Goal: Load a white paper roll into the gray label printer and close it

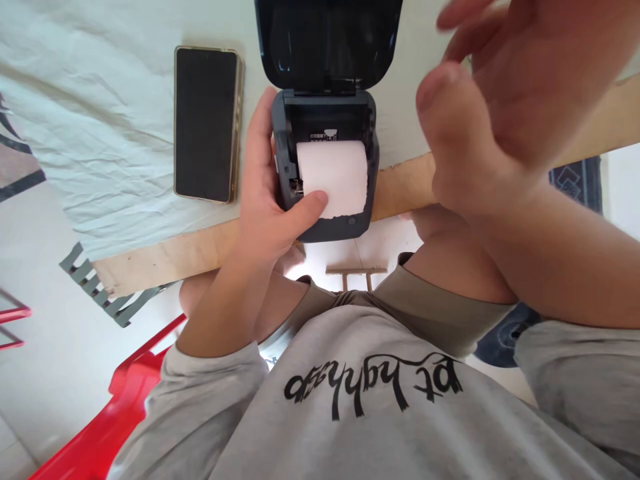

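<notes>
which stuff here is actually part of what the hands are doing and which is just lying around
In use:
- small printer, lid open
- white paper roll seated in it
- left hand gripping the printer, thumb on the roll
- right hand raised above, open, touching nothing

Lying about:
- phone, screen dark, left of the printer
- pale cloth over the table
- red chair

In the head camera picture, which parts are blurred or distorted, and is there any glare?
Head view: the raised right hand is close and blurred; the left hand on the dark grey printer with its white paper roll is sharp; the glossy open lid shows soft reflections; the black phone has none.
</notes>
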`<state>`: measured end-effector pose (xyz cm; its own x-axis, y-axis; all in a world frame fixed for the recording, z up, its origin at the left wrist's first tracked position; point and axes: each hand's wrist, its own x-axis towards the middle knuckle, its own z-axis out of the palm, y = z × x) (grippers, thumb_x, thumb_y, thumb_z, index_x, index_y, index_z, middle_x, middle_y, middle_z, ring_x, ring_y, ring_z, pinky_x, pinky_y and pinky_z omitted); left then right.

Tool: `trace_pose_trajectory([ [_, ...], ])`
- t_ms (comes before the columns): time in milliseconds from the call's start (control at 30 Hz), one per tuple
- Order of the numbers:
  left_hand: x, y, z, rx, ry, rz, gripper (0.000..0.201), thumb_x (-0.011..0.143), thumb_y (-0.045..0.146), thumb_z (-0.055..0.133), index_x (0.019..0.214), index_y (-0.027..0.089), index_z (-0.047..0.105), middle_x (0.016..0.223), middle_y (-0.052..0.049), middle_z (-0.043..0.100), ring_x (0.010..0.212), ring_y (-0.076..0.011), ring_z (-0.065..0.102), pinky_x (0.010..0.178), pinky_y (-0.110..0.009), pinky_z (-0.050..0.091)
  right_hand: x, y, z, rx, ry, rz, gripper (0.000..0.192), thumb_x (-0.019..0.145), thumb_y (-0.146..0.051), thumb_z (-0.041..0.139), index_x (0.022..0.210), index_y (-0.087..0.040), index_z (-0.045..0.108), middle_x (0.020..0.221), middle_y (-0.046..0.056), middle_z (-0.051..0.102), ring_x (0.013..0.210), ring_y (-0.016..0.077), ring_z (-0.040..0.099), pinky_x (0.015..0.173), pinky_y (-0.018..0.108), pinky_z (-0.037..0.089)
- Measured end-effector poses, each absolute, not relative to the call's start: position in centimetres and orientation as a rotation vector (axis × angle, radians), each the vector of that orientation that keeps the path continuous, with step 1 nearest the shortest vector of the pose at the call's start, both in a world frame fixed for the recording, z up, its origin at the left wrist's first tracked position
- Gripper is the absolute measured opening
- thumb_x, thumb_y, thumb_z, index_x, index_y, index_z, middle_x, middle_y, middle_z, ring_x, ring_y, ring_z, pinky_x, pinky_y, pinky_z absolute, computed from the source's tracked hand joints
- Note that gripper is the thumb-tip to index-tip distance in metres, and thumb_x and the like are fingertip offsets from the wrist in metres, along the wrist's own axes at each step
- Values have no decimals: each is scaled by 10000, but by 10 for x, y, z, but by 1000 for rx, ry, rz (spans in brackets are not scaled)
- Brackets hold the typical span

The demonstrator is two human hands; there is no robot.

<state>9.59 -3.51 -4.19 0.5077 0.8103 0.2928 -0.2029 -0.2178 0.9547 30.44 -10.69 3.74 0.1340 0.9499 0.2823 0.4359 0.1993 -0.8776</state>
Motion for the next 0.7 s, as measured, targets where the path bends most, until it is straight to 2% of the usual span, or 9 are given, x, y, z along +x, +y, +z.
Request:
trace_pose_trajectory([
  [33, 96, -34, -44, 1518, 540, 1026, 986, 463, 651, 876, 1354, 511, 475, 1397, 14, 576, 1118, -290, 662, 820, -383, 585, 305, -105, 36, -1398, -1416, 576, 334, 845, -439, 528, 1101, -255, 637, 1295, -20, 526, 1268, 168, 480, 1038, 308, 413],
  [100, 96, -33, -46, 1526, 507, 1031, 972, 475, 631, 881, 1353, 501, 487, 1385, 10, 581, 1127, -289, 656, 833, -385, 583, 306, -100, 32, -1261, -1357, 437, 352, 812, -372, 555, 1121, -215, 618, 1252, 0, 555, 1188, 163, 549, 972, 306, 434],
  [167, 94, -31, -49, 1519, 490, 1019, 975, 499, 596, 890, 1375, 475, 478, 1400, 0, 572, 1149, -292, 642, 870, -393, 581, 308, -93, 30, -1174, -1321, 458, 279, 857, -372, 488, 1008, -191, 638, 1037, -9, 618, 1032, 125, 617, 871, 286, 451],
  [267, 90, -26, -54, 1531, 425, 995, 1048, 495, 583, 905, 1424, 428, 444, 1406, -24, 572, 1135, -289, 633, 899, -404, 582, 310, -86, 34, -1246, -1304, 495, 496, 953, -425, 242, 786, -169, 632, 798, 9, 568, 877, 100, 621, 768, 268, 448],
  [300, 88, -25, -56, 1539, 403, 1005, 1061, 494, 580, 908, 1432, 413, 443, 1378, -31, 591, 1109, -284, 638, 902, -408, 581, 310, -86, 37, -1295, -1308, 495, 499, 952, -411, 227, 757, -168, 617, 774, 14, 544, 870, 99, 617, 752, 260, 446],
  [367, 86, -24, -56, 1538, 433, 1012, 1074, 475, 556, 924, 1428, 407, 452, 1354, -31, 600, 1148, -299, 622, 964, -430, 558, 308, -89, 41, -1364, -1302, 539, 332, 909, -349, 337, 814, -172, 601, 822, 9, 539, 911, 91, 616, 764, 240, 450],
  [433, 84, -25, -54, 1500, 480, 1013, 1090, 444, 550, 938, 1415, 412, 463, 1365, -26, 592, 1189, -319, 606, 1001, -448, 540, 304, -92, 43, -1347, -1366, 643, 225, 848, -309, 447, 964, -170, 581, 942, 9, 568, 972, 81, 606, 815, 229, 462],
  [567, 83, -27, -48, 1465, 470, 939, 1055, 473, 496, 948, 1410, 413, 471, 1377, -22, 586, 1233, -332, 592, 1017, -452, 542, 300, -95, 38, -1211, -1649, 890, 443, 837, -383, 543, 1205, -143, 483, 1283, 69, 538, 1163, 102, 551, 930, 228, 479],
  [700, 91, -32, -46, 1422, 394, 973, 838, 627, 592, 840, 1382, 464, 500, 1343, -10, 604, 1187, -297, 619, 906, -404, 586, 298, -93, 34, -1144, -1828, 948, 525, 855, -422, 575, 1273, -153, 406, 1335, 81, 507, 1177, 100, 537, 1043, 234, 457],
])
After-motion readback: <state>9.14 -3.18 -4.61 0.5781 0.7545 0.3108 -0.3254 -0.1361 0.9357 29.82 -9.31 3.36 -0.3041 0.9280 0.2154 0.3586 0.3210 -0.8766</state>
